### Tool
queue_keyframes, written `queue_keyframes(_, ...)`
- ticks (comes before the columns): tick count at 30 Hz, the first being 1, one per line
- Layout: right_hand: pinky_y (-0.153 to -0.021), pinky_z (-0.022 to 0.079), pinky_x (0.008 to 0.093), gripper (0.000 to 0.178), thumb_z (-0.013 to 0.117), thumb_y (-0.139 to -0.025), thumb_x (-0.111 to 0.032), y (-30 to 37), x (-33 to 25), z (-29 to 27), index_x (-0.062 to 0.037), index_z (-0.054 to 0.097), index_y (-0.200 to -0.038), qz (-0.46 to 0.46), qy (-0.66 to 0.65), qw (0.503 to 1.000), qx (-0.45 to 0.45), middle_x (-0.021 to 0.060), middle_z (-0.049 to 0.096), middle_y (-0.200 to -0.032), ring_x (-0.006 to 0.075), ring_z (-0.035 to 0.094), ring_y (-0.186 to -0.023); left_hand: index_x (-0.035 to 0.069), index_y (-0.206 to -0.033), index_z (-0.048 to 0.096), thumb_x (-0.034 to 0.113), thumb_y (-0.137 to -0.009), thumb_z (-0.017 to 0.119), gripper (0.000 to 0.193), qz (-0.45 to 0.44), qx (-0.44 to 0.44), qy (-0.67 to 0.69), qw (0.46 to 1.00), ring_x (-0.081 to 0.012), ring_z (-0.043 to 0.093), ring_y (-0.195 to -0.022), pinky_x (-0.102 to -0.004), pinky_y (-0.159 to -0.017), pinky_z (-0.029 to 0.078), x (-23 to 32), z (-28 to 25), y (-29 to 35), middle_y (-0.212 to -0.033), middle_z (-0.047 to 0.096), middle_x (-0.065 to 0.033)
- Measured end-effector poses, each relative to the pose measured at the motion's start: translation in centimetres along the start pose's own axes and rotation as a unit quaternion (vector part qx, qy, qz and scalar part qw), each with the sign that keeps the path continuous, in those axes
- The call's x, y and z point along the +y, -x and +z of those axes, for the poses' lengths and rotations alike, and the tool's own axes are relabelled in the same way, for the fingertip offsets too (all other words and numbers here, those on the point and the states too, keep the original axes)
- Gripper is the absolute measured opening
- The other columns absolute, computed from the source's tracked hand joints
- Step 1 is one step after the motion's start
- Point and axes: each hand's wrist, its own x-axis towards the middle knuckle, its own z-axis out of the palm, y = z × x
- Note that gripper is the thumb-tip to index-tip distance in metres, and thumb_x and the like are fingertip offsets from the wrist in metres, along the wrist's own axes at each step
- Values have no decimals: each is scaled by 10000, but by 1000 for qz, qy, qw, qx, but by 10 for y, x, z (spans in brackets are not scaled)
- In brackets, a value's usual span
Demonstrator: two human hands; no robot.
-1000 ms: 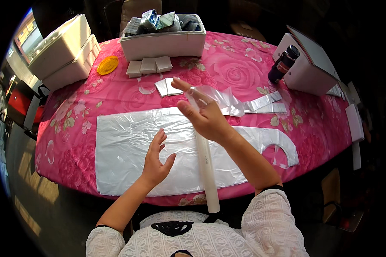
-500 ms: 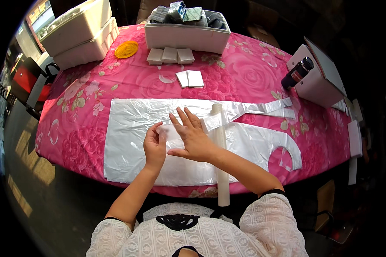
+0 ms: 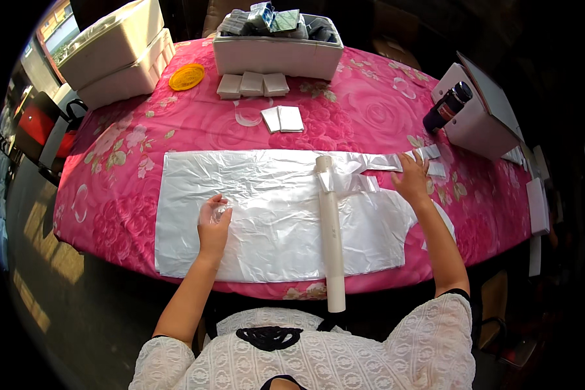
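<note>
Your left hand curls around crumpled clear film over the silvery sheet. Your right hand has fingers across a strap; whether pinching, cannot tell.

From above the wearer's chest, the head-worn fisheye camera looks down and forward, close over the near edge of the table, its wide view reaching past the far edge.
</note>
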Motion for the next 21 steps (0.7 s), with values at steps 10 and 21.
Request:
queue_keyframes(10, -1066, 164, 475, 672, 653, -683, -155, 25, -99, 37, -66, 388, -1293, -177, -134, 974, -35, 125, 455, -1275, 329, 307, -1262, 8, -1205, 442, 2, -759, 579, 466, 305, 203, -331, 870, -266, 414, -1156, -359, -942, 354, 24, -47, -1, -1249, 455, -123)
queue_keyframes(21, -927, 358, 417, 214, 616, -664, -11, -7, -70, 53, -102, 655, -854, -133, -181, 965, 136, 55, 612, -761, 238, 565, -799, -71, -1356, 198, 354, -821, 564, 775, 179, -190, -545, 797, -347, 133, -1343, -422, -1078, 158, -16, -6, 14, -1434, 169, -222)
